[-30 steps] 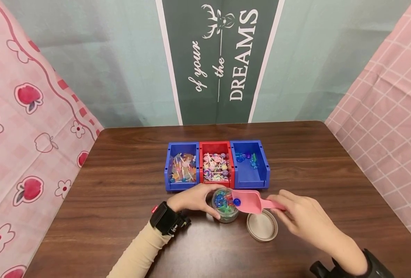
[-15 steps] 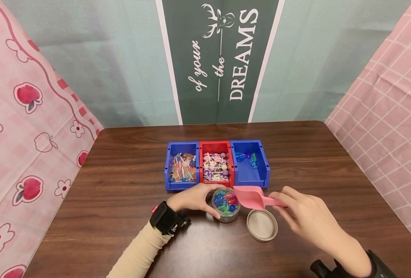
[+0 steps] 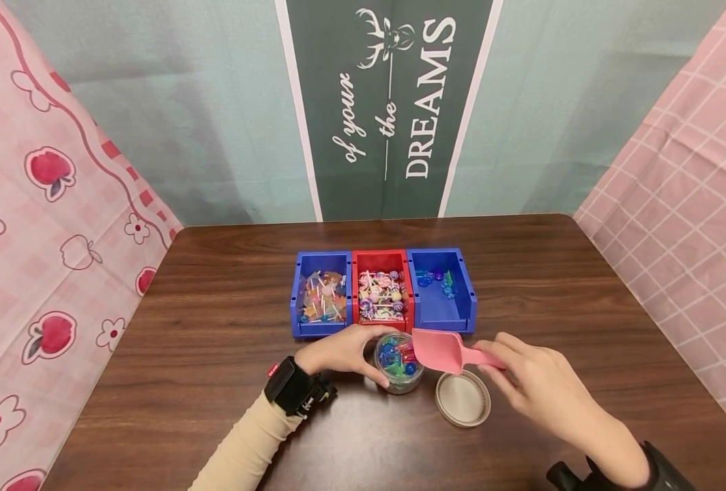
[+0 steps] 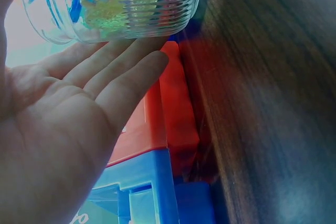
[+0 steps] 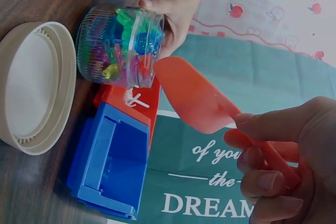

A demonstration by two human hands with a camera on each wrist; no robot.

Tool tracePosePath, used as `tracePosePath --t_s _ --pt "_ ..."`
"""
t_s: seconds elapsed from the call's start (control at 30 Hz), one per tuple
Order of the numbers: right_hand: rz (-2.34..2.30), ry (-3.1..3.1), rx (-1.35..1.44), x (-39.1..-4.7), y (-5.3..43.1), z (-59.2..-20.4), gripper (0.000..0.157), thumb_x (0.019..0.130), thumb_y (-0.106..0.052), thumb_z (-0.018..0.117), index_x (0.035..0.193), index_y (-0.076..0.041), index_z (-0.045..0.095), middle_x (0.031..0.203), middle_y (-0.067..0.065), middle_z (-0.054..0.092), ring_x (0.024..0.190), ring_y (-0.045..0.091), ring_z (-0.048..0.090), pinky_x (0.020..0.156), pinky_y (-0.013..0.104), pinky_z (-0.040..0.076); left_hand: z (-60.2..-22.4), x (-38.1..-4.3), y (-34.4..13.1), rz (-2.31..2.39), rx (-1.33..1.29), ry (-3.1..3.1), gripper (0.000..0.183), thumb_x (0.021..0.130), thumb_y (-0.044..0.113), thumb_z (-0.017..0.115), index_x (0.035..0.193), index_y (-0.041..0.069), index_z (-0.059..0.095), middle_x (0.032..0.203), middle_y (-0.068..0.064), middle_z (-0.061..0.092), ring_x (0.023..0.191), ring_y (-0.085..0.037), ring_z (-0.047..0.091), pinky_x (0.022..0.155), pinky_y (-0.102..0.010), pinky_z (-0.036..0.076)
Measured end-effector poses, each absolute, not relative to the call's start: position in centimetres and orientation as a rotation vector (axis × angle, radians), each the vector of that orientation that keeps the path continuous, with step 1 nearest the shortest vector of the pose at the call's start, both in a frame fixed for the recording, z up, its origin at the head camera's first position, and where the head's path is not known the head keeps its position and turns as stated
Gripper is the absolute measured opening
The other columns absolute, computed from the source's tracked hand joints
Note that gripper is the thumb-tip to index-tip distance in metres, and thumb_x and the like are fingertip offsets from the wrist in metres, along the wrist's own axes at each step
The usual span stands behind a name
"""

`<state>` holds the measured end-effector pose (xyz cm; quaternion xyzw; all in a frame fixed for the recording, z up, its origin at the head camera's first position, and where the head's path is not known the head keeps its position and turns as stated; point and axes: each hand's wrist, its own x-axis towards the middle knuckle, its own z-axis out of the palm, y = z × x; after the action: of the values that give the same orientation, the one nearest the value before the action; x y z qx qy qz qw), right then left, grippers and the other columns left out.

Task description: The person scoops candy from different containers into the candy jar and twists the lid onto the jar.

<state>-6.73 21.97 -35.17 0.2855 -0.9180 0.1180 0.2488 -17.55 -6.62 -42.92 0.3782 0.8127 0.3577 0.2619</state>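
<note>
My left hand [image 3: 347,353] holds a clear glass jar [image 3: 413,383] on the table, thumb on the near side and fingers on the far side. Colourful translucent plastic pieces [image 5: 126,30] fill the jar up near its rim. My right hand [image 3: 538,382] grips the handle of a pink scoop [image 3: 438,349]. The scoop's tip reaches over the right side of the jar's mouth, and its bowl has nothing in it. In the right wrist view, the scoop [image 5: 194,98] is pinched between thumb and curled fingers. A round cream lid [image 3: 463,399] lies on the table right of the jar.
Behind the jar, three joined bins stand in a row. The left blue bin [image 3: 323,259] and the red bin [image 3: 380,259] hold small lollipops and candy-like pieces. The right blue bin [image 3: 443,314] has several blue, purple and green pieces. Curtains hang behind and beside the table [image 3: 228,293].
A blue bead on the scoop has dropped into the jar. The scoop tilted up and back right, then came down slightly. The left hand and jar stayed put.
</note>
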Motion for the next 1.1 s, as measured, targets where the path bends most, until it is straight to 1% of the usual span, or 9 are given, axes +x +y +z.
tracePosePath --t_s 0.13,0.2,0.3,0.33,0.4,0.43,0.53,0.8,1.1 --pt "0.381 -2.5 0.763 -7.3 22.3 -35.7 0.05 0.099 -0.053 0.035 0.094 -0.017 0.07 0.067 -0.016 0.04 0.057 -0.009 0.026 0.05 0.01 0.022 -42.9 -17.5 -6.7 0.957 1.021 2.209 0.079 0.074 0.034 0.083 0.142 0.017 0.045 0.139 0.001 0.058 0.127 -0.013 0.055 0.113 -0.034 0.043" --pt "0.412 -2.503 0.734 -7.6 22.5 -36.0 0.042 0.098 -0.05 0.045 0.095 -0.017 0.07 0.067 -0.017 0.041 0.058 -0.009 0.027 0.051 0.01 0.023 -42.9 -17.6 -6.7 0.961 1.025 2.208 0.079 0.074 0.034 0.083 0.142 0.016 0.046 0.138 0.001 0.059 0.126 -0.012 0.055 0.112 -0.033 0.043" --pt "0.436 -2.532 0.637 -8.1 22.6 -36.4 0.02 0.09 -0.033 0.067 0.095 -0.014 0.071 0.066 -0.014 0.046 0.058 -0.007 0.03 0.052 0.014 0.026 -42.9 -17.6 -6.6 0.974 1.036 2.203 0.078 0.074 0.035 0.083 0.141 0.017 0.047 0.135 0.003 0.061 0.125 -0.01 0.056 0.112 -0.03 0.043" --pt "0.438 -2.551 0.588 -8.3 22.6 -36.5 0.017 0.086 -0.027 0.072 0.095 -0.013 0.071 0.067 -0.013 0.05 0.059 -0.005 0.033 0.052 0.016 0.027 -42.9 -17.6 -6.6 0.977 1.036 2.201 0.077 0.073 0.035 0.083 0.14 0.018 0.048 0.134 0.003 0.061 0.125 -0.009 0.056 0.111 -0.029 0.043" --pt "0.447 -2.595 0.489 -8.6 22.6 -36.7 0.021 0.077 -0.015 0.078 0.096 -0.01 0.071 0.068 -0.008 0.057 0.058 0.0 0.037 0.052 0.02 0.031 -42.9 -17.6 -6.6 0.98 1.043 2.198 0.077 0.073 0.035 0.084 0.139 0.019 0.049 0.133 0.004 0.062 0.124 -0.008 0.056 0.111 -0.027 0.043" --pt "0.459 -2.618 0.44 -8.8 22.5 -36.8 0.025 0.073 -0.01 0.079 0.096 -0.008 0.071 0.069 -0.004 0.06 0.058 0.003 0.04 0.052 0.023 0.032 -42.9 -17.6 -6.6 0.98 1.043 2.198 0.077 0.073 0.035 0.084 0.139 0.019 0.049 0.133 0.004 0.062 0.124 -0.007 0.056 0.111 -0.027 0.043" --pt "0.503 -2.671 0.323 -9.4 22.4 -37.2 0.025 0.076 -0.01 0.077 0.099 -0.004 0.07 0.072 0.004 0.066 0.059 0.011 0.045 0.051 0.027 0.034 -43.0 -17.6 -6.6 0.972 1.039 2.203 0.077 0.072 0.036 0.084 0.139 0.019 0.049 0.133 0.005 0.062 0.124 -0.007 0.055 0.111 -0.027 0.043" --pt "0.599 -2.758 0.195 -11.3 21.9 -38.4 0.021 0.085 -0.014 0.071 0.099 0.001 0.069 0.058 0.0 0.047 0.055 0.012 0.038 0.05 0.024 0.027 -43.0 -17.6 -6.6 0.947 1.015 2.229 0.08 0.071 0.036 0.085 0.14 0.019 0.048 0.136 0.004 0.059 0.127 -0.012 0.053 0.112 -0.032 0.042" --pt "0.678 -2.826 0.104 -12.9 21.3 -40.2 0.021 0.091 -0.017 0.065 0.095 0.004 0.067 0.06 0.005 0.051 0.057 0.019 0.045 0.052 0.028 0.032 -43.1 -17.7 -6.6 0.953 1.04 2.225 0.08 0.072 0.036 0.084 0.14 0.019 0.048 0.137 0.002 0.059 0.128 -0.012 0.053 0.113 -0.031 0.041"
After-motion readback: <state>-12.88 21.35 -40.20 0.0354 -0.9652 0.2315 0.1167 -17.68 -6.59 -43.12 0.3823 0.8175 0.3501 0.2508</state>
